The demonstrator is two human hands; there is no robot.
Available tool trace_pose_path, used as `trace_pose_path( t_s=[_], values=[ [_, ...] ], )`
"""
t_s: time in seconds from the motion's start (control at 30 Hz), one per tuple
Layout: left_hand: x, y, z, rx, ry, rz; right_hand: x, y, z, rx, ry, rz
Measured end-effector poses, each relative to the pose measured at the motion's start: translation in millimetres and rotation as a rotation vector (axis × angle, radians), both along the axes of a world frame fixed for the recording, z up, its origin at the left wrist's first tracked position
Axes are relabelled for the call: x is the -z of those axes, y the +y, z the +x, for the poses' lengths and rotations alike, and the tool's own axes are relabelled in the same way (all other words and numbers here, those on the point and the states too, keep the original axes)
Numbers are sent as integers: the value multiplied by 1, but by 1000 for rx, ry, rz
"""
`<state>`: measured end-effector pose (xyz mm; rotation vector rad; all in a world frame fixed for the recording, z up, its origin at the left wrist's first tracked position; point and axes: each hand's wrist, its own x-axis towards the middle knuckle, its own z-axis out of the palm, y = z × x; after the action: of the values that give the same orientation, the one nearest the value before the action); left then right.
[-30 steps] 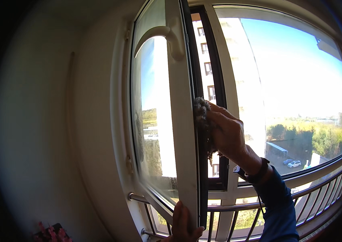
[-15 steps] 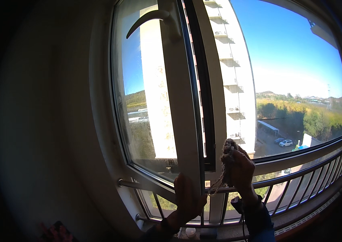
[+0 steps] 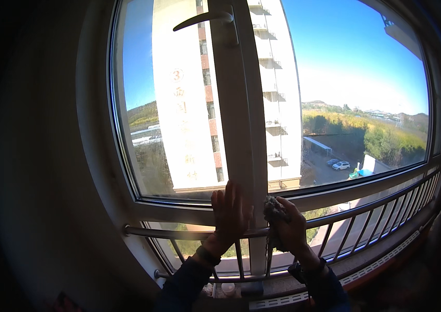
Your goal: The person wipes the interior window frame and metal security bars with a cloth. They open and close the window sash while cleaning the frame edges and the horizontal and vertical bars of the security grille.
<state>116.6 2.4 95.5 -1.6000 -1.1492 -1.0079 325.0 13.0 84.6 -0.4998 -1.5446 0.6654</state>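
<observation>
My left hand (image 3: 227, 216) lies with fingers stretched upward on the lower part of the window sash (image 3: 232, 119), at its right-hand stile. The sash sits against the fixed frame, and its curved handle (image 3: 202, 20) points left near the top. Just right of the frame's central post, my right hand (image 3: 291, 229) is closed round a crumpled greyish rag (image 3: 274, 208). Part of the rag sticks out above the thumb side; the rest is hidden by the fingers. A dark band circles each wrist.
A metal railing (image 3: 353, 210) runs across the window below the sash, behind my hands. On the sill beneath stand a small white container (image 3: 228, 289) and a dark block-like item (image 3: 252, 289). A dim wall (image 3: 38, 156) rises at left. A large fixed pane (image 3: 361, 93) fills the right.
The sash, swung slightly inward before, has moved away from me against the frame. My left hand has risen along it. The right hand with the rag has shifted left and slightly lower in view.
</observation>
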Motion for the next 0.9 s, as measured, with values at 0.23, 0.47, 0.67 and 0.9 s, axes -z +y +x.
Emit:
trace_pose_path(
  t_s=[0.23, 0.47, 0.67, 0.9],
  values=[
    [-20, 22, -47, 19, 20, -130, -38, 37, -66, 9, -57, 192],
    [-117, 26, -94, 39, 112, 110, -32, 72, -104, 256, -158, 276],
    [-237, 26, -98, -77, 184, 275, -29, 86, -101, 143, -126, 335],
    [-369, 39, -73, -243, 268, 454, -28, 96, -104, 89, -109, 181]
  ],
)
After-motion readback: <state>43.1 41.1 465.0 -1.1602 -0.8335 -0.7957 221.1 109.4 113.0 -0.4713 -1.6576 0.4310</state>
